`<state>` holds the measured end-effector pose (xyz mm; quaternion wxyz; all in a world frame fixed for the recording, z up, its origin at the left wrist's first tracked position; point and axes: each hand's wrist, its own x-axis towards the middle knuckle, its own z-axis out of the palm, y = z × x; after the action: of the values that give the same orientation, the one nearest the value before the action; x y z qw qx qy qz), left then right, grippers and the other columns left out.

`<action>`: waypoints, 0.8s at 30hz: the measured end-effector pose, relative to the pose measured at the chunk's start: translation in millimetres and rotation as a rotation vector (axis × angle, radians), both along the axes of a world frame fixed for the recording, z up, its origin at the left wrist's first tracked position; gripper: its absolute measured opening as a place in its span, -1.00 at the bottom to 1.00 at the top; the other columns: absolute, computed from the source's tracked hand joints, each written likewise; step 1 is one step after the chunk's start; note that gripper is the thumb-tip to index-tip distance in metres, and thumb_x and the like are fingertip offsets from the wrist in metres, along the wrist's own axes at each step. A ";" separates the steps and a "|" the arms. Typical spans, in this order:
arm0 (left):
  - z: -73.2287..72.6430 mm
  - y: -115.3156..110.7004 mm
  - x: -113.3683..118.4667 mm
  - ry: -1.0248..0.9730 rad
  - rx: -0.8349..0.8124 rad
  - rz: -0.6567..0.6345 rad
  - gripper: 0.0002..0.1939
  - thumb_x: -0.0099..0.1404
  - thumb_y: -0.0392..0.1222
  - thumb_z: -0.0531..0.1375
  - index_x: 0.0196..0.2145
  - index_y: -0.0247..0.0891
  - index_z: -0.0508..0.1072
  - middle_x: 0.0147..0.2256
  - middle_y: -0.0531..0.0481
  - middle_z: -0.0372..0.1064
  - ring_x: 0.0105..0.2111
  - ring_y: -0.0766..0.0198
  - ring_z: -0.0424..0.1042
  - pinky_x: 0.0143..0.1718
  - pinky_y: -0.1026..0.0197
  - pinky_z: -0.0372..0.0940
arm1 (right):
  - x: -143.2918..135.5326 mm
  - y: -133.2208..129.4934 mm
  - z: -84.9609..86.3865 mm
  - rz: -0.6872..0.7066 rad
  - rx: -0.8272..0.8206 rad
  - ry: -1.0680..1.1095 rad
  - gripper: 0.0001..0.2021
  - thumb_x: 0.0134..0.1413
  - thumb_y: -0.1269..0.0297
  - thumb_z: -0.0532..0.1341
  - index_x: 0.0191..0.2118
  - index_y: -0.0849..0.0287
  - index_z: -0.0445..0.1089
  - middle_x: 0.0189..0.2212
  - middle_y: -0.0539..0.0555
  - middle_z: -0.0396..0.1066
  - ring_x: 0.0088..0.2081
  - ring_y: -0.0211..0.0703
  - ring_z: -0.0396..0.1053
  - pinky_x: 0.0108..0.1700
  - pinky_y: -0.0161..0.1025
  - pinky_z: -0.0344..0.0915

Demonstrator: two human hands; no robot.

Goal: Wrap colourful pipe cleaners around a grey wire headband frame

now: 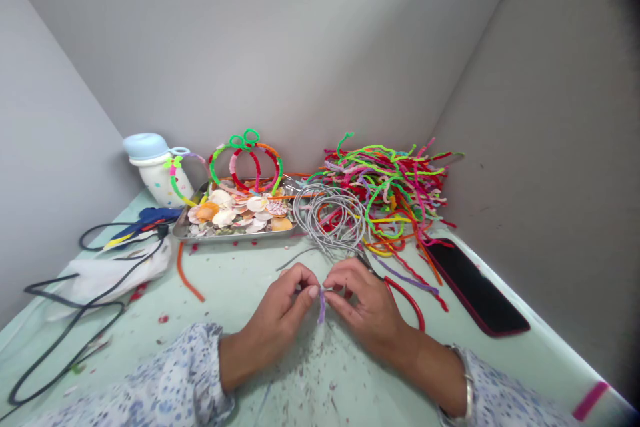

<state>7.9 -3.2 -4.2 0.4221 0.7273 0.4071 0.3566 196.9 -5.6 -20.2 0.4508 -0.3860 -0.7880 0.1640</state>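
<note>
A short purple pipe cleaner (321, 307) hangs between my two hands above the front middle of the table. My left hand (287, 303) pinches its upper end between thumb and forefinger. From the other side, my right hand (364, 303) closes its thumb and fingertips on the same end. What exactly lies between the fingertips is partly hidden. Red-handled scissors or pliers (411, 299) lie beside my right hand, which covers part of them. Just beyond both hands rests a loose coil of grey wire (330, 223).
A metal tray (235, 237) holds seashells, with pipe-cleaner rings standing on it. Behind my right hand is a heap of colourful pipe cleaners (395, 180). A phone (477, 287) lies right; a white bottle (163, 180), black cable (107, 297) and plastic bag (115, 273) are left.
</note>
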 end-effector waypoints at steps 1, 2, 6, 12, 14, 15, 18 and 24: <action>0.5 -0.4 0.0 0.001 0.000 0.002 -0.80 0.40 -0.09 0.02 -0.31 -0.24 0.31 -0.39 0.04 0.26 -0.36 0.26 0.24 -0.30 0.23 0.17 | 0.1 -0.1 0.1 -0.002 -0.005 -0.003 -0.88 0.15 0.42 0.24 -0.20 0.08 0.40 -0.25 0.05 0.37 -0.29 -0.20 0.39 -0.26 -0.26 0.39; 1.0 -0.6 0.1 0.000 0.000 0.005 -0.80 0.40 -0.09 0.02 -0.31 -0.24 0.31 -0.39 0.04 0.27 -0.36 0.25 0.25 -0.30 0.23 0.17 | 0.1 -0.2 0.2 -0.003 -0.012 -0.006 -0.89 0.16 0.41 0.23 -0.20 0.08 0.40 -0.25 0.05 0.37 -0.29 -0.20 0.39 -0.25 -0.26 0.39; 2.1 -0.5 0.9 0.000 0.000 0.010 -0.82 0.39 -0.12 0.03 -0.31 -0.24 0.32 -0.39 0.04 0.28 -0.36 0.26 0.25 -0.32 0.23 0.17 | 0.0 -0.5 0.6 -0.002 -0.046 -0.001 -0.89 0.17 0.40 0.22 -0.20 0.06 0.39 -0.25 0.05 0.36 -0.30 -0.20 0.38 -0.26 -0.25 0.39; 1.2 -0.6 0.4 0.022 0.022 0.007 -0.88 0.37 -0.20 0.06 -0.31 -0.24 0.34 -0.38 0.04 0.31 -0.35 0.26 0.27 -0.29 0.23 0.18 | -0.5 -1.5 2.5 0.010 -0.096 0.042 -0.88 0.14 0.44 0.24 -0.22 0.09 0.39 -0.26 0.04 0.35 -0.30 -0.21 0.36 -0.27 -0.27 0.36; 0.8 -0.8 0.0 0.040 0.033 0.015 -0.90 0.36 -0.21 0.07 -0.31 -0.24 0.34 -0.38 0.04 0.31 -0.35 0.26 0.27 -0.29 0.22 0.18 | -0.7 -2.2 3.2 0.014 -0.109 0.058 -0.88 0.13 0.46 0.24 -0.24 0.09 0.39 -0.26 0.04 0.35 -0.30 -0.21 0.36 -0.27 -0.28 0.35; 0.5 -0.7 -0.1 0.049 0.038 0.017 -0.90 0.35 -0.21 0.07 -0.31 -0.24 0.34 -0.38 0.04 0.31 -0.34 0.25 0.27 -0.28 0.21 0.18 | -0.9 -2.5 3.5 0.017 -0.117 0.062 -0.88 0.13 0.46 0.25 -0.24 0.09 0.39 -0.27 0.03 0.35 -0.31 -0.22 0.36 -0.28 -0.28 0.35; -0.6 0.3 -0.2 0.067 0.067 0.016 -0.89 0.35 -0.22 0.05 -0.31 -0.24 0.34 -0.37 0.02 0.32 -0.34 0.24 0.28 -0.27 0.20 0.18 | -1.8 -3.0 3.8 0.019 -0.136 0.070 -0.88 0.12 0.46 0.25 -0.25 0.09 0.40 -0.27 0.03 0.36 -0.31 -0.22 0.35 -0.28 -0.28 0.34; -3.6 1.0 -0.6 0.105 0.107 0.029 -0.92 0.32 -0.24 0.06 -0.29 -0.24 0.34 -0.33 -0.01 0.33 -0.31 0.20 0.29 -0.29 0.18 0.19 | -2.8 -2.5 3.2 0.014 -0.161 0.087 -0.87 0.12 0.49 0.24 -0.26 0.09 0.41 -0.29 0.02 0.37 -0.33 -0.23 0.36 -0.29 -0.29 0.34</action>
<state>7.3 -2.2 -7.9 0.3554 0.7606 0.4194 0.3455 194.1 -8.1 -17.0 0.4508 -0.4079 -0.7547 0.2467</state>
